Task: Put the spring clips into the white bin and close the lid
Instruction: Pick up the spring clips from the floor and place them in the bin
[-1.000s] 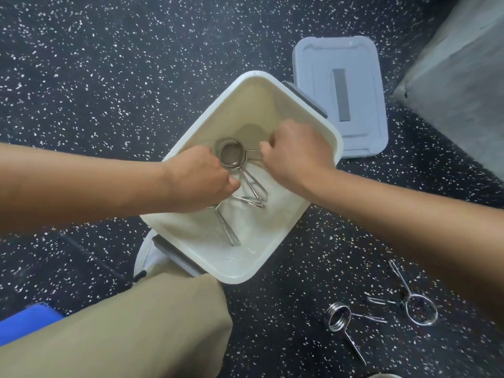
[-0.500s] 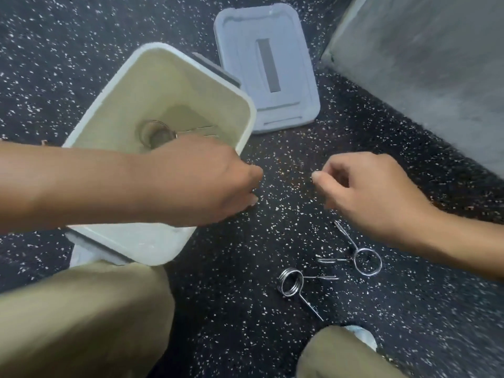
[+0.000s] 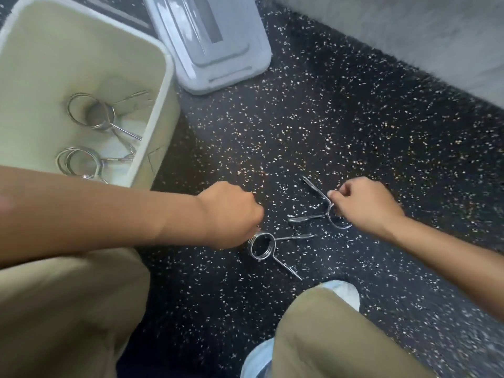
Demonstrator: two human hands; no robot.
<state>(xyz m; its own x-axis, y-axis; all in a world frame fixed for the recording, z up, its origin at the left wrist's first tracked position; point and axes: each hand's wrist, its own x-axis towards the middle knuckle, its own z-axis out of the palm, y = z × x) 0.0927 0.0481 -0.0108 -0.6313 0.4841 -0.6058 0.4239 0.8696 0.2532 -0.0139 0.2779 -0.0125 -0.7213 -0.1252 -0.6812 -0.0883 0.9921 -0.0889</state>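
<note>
Two spring clips [image 3: 90, 113] in white bin [image 3: 163, 110], lid [image 3: 218, 50] off, far right. Left hand [image 3: 231, 216] curled onto near clip [image 3: 263, 245], right hand [image 3: 365, 204] pinching right clip [image 3: 331, 214]. Risk: handles tangling, slipping mid-lift.

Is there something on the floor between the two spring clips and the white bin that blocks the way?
Nothing visible does. Bare speckled floor separates both floor clips from the white bin, which is open. Its lid lies on the floor behind, off that path.
</note>
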